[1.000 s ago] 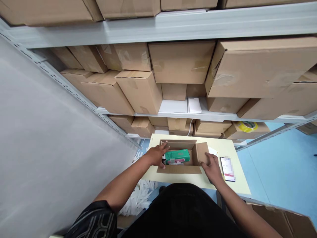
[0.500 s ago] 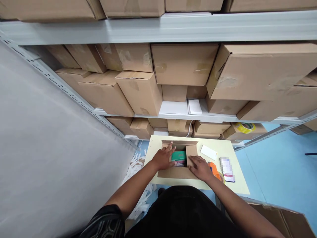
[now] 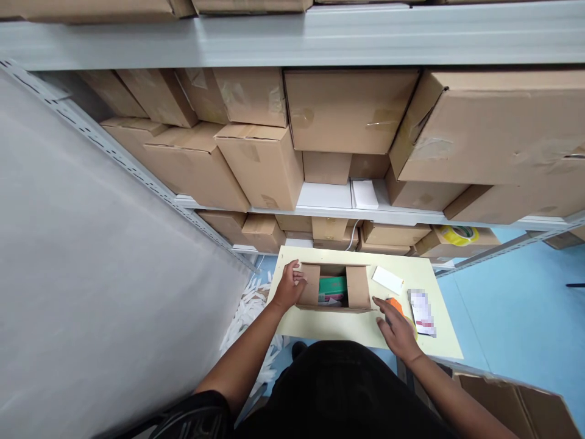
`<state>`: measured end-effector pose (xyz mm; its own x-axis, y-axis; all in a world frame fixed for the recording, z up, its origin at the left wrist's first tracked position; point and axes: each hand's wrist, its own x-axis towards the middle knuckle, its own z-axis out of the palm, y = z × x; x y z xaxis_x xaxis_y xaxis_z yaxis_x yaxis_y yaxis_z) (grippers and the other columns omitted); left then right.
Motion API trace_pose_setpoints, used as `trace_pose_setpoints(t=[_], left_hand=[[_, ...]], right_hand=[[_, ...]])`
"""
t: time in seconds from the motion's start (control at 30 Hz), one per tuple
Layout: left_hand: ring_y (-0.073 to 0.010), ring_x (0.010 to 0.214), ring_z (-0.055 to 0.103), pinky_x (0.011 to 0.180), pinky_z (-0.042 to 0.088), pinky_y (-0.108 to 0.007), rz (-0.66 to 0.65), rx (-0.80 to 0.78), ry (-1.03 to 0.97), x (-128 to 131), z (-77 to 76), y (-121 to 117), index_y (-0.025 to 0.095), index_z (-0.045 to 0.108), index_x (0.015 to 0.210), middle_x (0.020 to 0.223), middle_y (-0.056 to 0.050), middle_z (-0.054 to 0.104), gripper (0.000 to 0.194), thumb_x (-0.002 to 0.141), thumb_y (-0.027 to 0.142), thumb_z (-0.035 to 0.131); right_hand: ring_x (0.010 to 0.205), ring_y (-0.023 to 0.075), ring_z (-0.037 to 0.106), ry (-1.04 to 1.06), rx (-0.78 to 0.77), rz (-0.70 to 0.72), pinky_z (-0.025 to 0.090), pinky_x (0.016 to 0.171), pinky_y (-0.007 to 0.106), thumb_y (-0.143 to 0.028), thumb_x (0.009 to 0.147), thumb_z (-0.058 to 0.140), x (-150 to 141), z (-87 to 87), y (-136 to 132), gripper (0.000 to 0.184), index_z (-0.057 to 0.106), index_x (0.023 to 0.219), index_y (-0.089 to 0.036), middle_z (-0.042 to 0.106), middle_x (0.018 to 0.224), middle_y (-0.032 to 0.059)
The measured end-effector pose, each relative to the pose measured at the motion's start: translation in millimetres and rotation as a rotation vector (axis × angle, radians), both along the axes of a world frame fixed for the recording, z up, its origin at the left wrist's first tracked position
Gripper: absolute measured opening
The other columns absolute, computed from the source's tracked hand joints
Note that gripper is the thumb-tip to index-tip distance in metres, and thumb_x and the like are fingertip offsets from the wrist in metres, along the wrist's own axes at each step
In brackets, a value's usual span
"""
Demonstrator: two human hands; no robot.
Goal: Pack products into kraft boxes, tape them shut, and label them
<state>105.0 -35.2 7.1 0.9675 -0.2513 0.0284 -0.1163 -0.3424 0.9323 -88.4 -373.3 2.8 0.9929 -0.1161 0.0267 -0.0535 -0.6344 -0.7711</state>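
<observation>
Hands bare: left hand (image 3: 287,290) half-curled at left end of brown cardboard box (image 3: 336,310), grip unclear; right hand (image 3: 397,330) spread, released, just beside right end. Rectangular green carton (image 3: 333,285) inside, visible between inward-folded flaps (image 3: 358,286); box on smooth cream table (image 3: 315,324).

A plain pale-grey wall (image 3: 91,274) fills nine o'clock, beside a light-grey metal shelving rack (image 3: 274,42) with slotted uprights (image 3: 85,129) at twelve. Smooth light-blue floor (image 3: 512,305) shows at four o'clock, beyond a cream rectangular table (image 3: 333,323) near five; thin white strips (image 3: 244,317) litter the floor toward seven.
</observation>
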Motion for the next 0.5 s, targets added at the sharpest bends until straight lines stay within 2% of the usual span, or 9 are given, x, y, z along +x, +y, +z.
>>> trace_pose_setpoints(t=[0.07, 0.13, 0.2, 0.27, 0.37, 0.5], left_hand=[[-0.0168, 0.099, 0.066, 0.097, 0.055, -0.037, 0.045, -0.089, 0.068, 2.8, -3.1, 1.1, 0.021, 0.044, 0.148, 0.129, -0.011, 0.054, 0.061, 0.094, 0.044, 0.062], [-0.0183, 0.101, 0.066, 0.098, 0.055, -0.038, 0.035, -0.160, 0.109, 3.9, -3.9, 3.9, 0.019, 0.057, 0.136, 0.127, -0.011, 0.056, 0.053, 0.098, 0.055, 0.053], [-0.0208, 0.105, 0.065, 0.098, 0.056, -0.040, 0.003, -0.221, 0.130, 4.0, -3.4, 7.6, 0.018, 0.067, 0.121, 0.126, -0.011, 0.057, 0.054, 0.100, 0.063, 0.046], [-0.0224, 0.107, 0.064, 0.098, 0.057, -0.041, -0.019, -0.243, 0.126, 3.7, -2.6, 10.6, 0.017, 0.070, 0.115, 0.125, -0.011, 0.058, 0.056, 0.099, 0.065, 0.045], [-0.0235, 0.109, 0.063, 0.098, 0.057, -0.041, -0.017, -0.140, 0.051, 2.4, -2.9, 11.0, 0.019, 0.072, 0.113, 0.119, -0.010, 0.061, 0.049, 0.100, 0.060, 0.049], [-0.0229, 0.104, 0.064, 0.094, 0.057, -0.039, -0.020, 0.134, -0.084, -5.5, -9.5, 6.8, 0.020, 0.076, 0.102, 0.109, -0.009, 0.062, 0.029, 0.096, 0.044, 0.061]], right_hand=[[0.129, 0.0298, 0.059, -0.002, -0.014, -0.037, 0.047, 0.111, 0.048, -0.042, 0.099, 0.051, 9.7, -3.0, 13.4, 0.046, 0.056, 0.140, -0.024, 0.063, 0.139, 0.0119], [0.116, 0.0290, 0.063, -0.018, -0.026, -0.133, 0.052, 0.101, 0.047, -0.046, 0.100, 0.048, 27.0, -6.4, 26.4, 0.042, 0.058, 0.132, -0.021, 0.064, 0.128, 0.0142], [0.104, 0.0283, 0.063, -0.043, -0.046, -0.230, 0.054, 0.094, 0.047, -0.051, 0.100, 0.047, 44.7, -11.5, 34.5, 0.041, 0.057, 0.124, -0.019, 0.063, 0.118, 0.0143], [0.101, 0.0289, 0.062, -0.069, -0.063, -0.269, 0.054, 0.092, 0.048, -0.054, 0.098, 0.048, 56.7, -18.6, 37.1, 0.042, 0.056, 0.120, -0.019, 0.061, 0.114, 0.0136], [0.103, 0.0303, 0.061, -0.063, -0.080, -0.282, 0.053, 0.092, 0.049, -0.057, 0.095, 0.051, 62.0, -30.6, 35.9, 0.045, 0.055, 0.118, -0.019, 0.059, 0.114, 0.0134], [0.105, 0.0320, 0.061, -0.041, -0.116, -0.309, 0.054, 0.090, 0.050, -0.055, 0.095, 0.053, 60.2, -39.6, 35.9, 0.051, 0.052, 0.128, -0.017, 0.058, 0.115, 0.0146]])
